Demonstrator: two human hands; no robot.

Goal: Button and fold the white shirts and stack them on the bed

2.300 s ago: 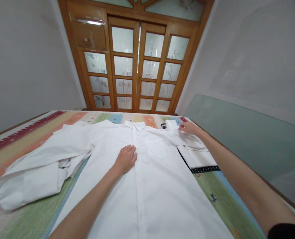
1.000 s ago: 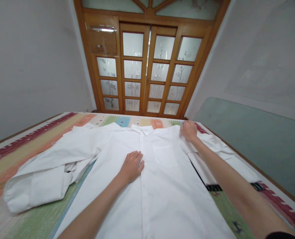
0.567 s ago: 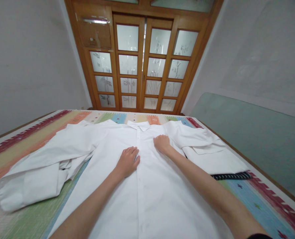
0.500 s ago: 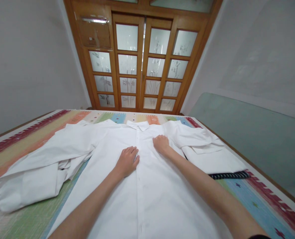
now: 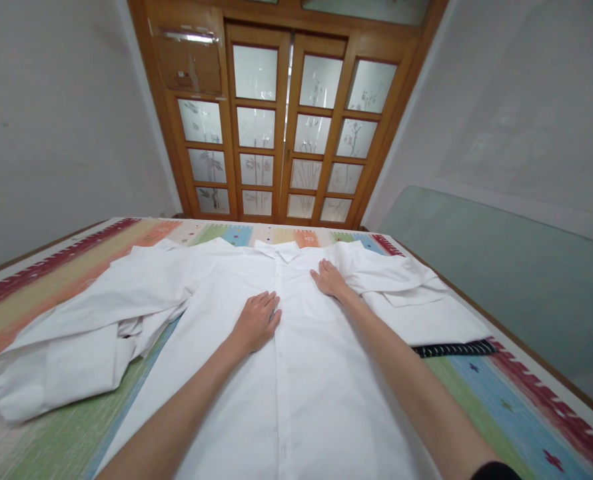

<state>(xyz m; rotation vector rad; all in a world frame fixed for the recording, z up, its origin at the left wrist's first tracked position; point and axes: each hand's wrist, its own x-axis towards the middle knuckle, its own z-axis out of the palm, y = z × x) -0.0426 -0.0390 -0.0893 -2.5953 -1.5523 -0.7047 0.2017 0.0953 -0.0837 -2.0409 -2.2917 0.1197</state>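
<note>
A white long-sleeved shirt (image 5: 316,373) lies front side up, its collar at the far end and its button strip running down the middle. My left hand (image 5: 257,321) rests on the chest just left of that strip, fingers laid on the cloth and thumb apart. Farther up, on the right side of the chest near the shoulder, my right hand (image 5: 328,277) lies on the fabric with its thumb spread from the fingers. Neither hand holds anything that I can see. The left-side sleeve stretches out with folds; the right-side sleeve lies bent.
Beneath the shirt is a colourful striped cover (image 5: 506,400). A black item with white stripes (image 5: 456,349) shows under the right sleeve. A pale green panel (image 5: 496,247) stands along the right wall. Wooden doors with glass panes (image 5: 276,133) are beyond the far edge.
My right hand has moved slightly up and right across the chest, and its curled fingers have straightened out. The left hand stays nearly in place.
</note>
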